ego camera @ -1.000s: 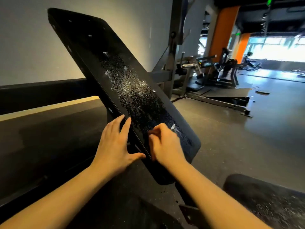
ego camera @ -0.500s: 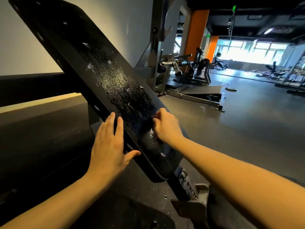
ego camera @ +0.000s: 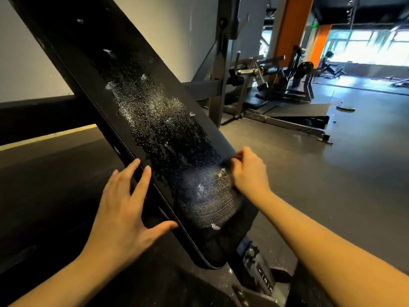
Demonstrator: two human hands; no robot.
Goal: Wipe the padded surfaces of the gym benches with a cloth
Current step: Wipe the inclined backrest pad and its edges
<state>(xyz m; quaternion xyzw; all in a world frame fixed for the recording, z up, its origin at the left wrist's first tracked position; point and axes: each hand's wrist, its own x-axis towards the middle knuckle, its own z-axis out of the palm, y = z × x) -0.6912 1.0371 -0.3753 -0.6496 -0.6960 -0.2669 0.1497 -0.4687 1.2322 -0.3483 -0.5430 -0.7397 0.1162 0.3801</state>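
Note:
A black padded bench back slants up to the left, and spray droplets speckle its middle. Lower down there is a smeared, streaked patch. My left hand rests on the pad's left edge with the fingers straight and the thumb spread under the rim. At the pad's right edge, my right hand has its fingers curled, pinching a dark cloth. The cloth is hard to tell apart from the black pad, and most of it is hidden.
The bench's steel frame and a numbered adjuster sit below the pad. A rack upright stands just behind it. Other machines, a floor plate and orange pillars lie to the right, across the dark rubber floor.
My right hand has slid from the middle of the lower pad to its right edge, leaving a smeared streak. My left hand stays on the left edge.

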